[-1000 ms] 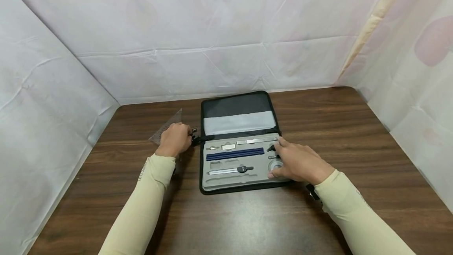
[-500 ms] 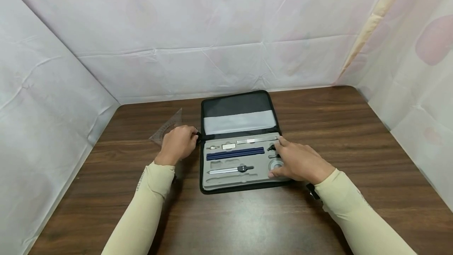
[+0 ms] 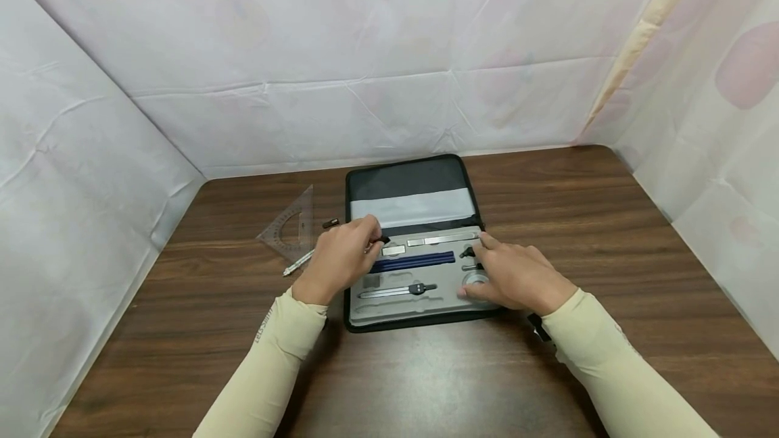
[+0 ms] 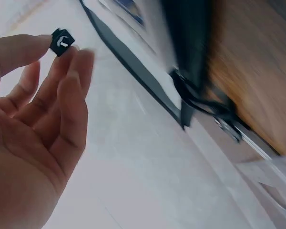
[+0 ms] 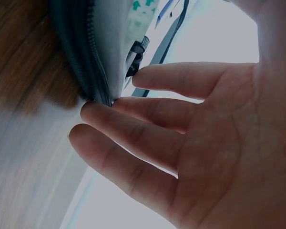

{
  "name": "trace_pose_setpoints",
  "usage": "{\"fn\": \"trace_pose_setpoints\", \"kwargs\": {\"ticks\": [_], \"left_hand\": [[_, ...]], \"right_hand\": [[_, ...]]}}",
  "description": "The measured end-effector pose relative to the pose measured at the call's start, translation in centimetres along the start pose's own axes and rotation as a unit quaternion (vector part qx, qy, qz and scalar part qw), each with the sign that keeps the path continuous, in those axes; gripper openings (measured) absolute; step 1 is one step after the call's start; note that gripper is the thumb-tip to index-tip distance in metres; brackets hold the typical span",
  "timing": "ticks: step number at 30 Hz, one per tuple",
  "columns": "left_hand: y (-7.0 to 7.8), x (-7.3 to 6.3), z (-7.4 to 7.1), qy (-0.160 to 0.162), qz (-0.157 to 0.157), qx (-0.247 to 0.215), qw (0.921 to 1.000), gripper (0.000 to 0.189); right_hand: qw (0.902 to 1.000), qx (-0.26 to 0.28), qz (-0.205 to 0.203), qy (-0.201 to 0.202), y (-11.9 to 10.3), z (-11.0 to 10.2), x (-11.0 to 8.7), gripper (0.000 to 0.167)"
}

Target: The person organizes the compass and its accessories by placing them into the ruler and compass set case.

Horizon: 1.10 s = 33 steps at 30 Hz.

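A black zip case lies open, its grey moulded tray holding drawing tools. My left hand hovers over the tray's left side. It pinches a small black block between thumb and fingertips, a pale curved mark on its face. Below it in the tray lie dark blue sticks and a compass. My right hand rests at the tray's right edge, fingers extended. In the right wrist view its fingertips touch the case's zipped edge. A round clear-rimmed item is partly hidden under it.
Left of the case lie a clear set square, a slim silvery pen-like tool and a small dark piece. The case lid leans back toward the cloth wall. All stand on a brown wooden table.
My left hand has moved right, from beside the case to above the tray, with the black block. The slim tool and small dark piece now show. My right hand stays put.
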<state>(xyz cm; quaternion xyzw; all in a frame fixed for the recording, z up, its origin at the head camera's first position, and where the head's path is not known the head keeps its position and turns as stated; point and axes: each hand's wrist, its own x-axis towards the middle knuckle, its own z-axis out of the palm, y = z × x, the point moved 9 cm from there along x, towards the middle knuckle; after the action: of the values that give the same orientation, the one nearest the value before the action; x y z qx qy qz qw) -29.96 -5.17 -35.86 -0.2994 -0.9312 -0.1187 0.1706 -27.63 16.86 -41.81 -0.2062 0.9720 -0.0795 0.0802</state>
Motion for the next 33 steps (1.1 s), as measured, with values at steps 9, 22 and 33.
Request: {"fn": "trace_pose_setpoints", "kwargs": {"ticks": [9, 22, 33], "left_hand": [[1.8, -0.8, 0.3, -0.016, 0.048, -0.076, 0.9958, 0.014], [1.6, -4.4, 1.6, -0.047, 0.07, -0.03, 0.996, 0.023], [0.4, -4.9, 1.7, -0.08, 0.042, -0.054, 0.9944, 0.021]], "right_hand": [[1.0, -0.004, -0.005, 0.007, -0.3, -0.2, -0.1, 0.076], [0.9996, -0.006, -0.01, 0.025, -0.5, -0.3, -0.1, 0.068], [0.9991, -0.004, -0.018, 0.039, -0.6, -0.3, -0.1, 0.065]]}}
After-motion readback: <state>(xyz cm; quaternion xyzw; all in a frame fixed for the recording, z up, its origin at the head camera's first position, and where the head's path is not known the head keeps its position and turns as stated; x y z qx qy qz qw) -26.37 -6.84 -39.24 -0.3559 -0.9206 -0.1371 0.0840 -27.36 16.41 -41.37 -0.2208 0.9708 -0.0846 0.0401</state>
